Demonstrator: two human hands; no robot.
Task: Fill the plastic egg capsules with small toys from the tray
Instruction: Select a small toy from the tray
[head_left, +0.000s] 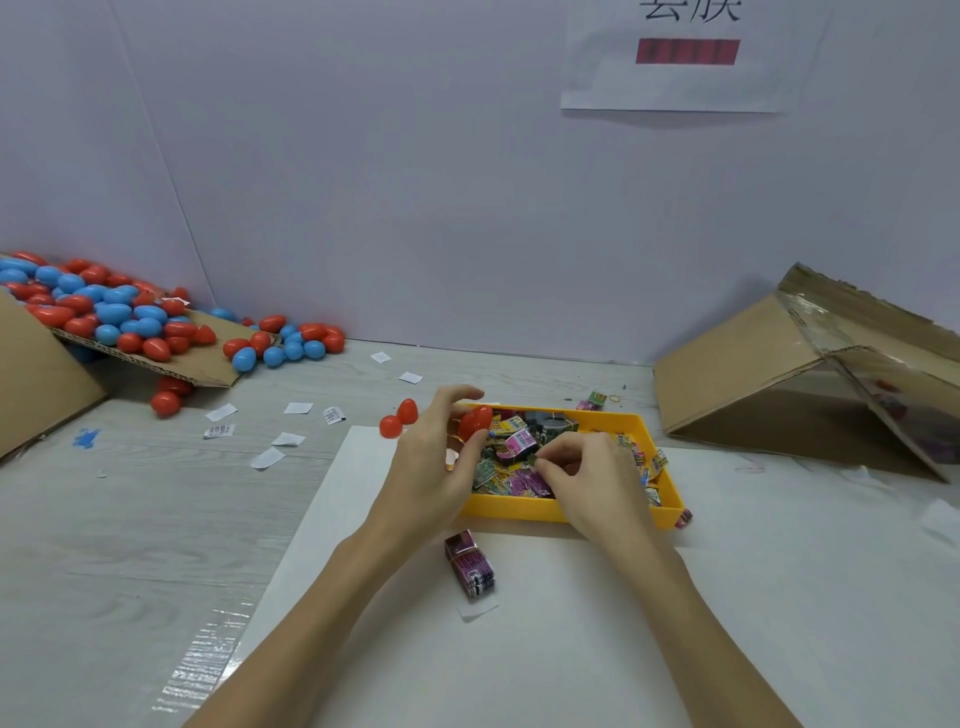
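Eggs are the matter in hand: one red egg (475, 420) is gripped in the curled fingers of the left hand (431, 467), held just above the near-left corner of the yellow tray (519, 510). Whether this egg is already split open cannot be told, since the fingers cover its lower part. The right hand (587, 475) is lowered into the tray, and a small dark piece (531, 460) is pinched between its thumb and fingertips, among the heap of little printed toy boxes (511, 448) by which the tray is filled.

The picking step is judged to be under way: a toy is being chosen while the shell is kept ready beside it. For the next move, the pinched piece would need to be lifted clear of the heap and brought across to the egg, which must be held open end up and steady; if the shell is shut, it would first have to be parted.

Two more red egg pieces (399, 418) are seen on the table just left of the tray, and a large pile of red and blue eggs (119, 314) is spread over a cardboard flap at the far left. A purple toy box (470, 565) lies on the white sheet (519, 649) in front of the tray.
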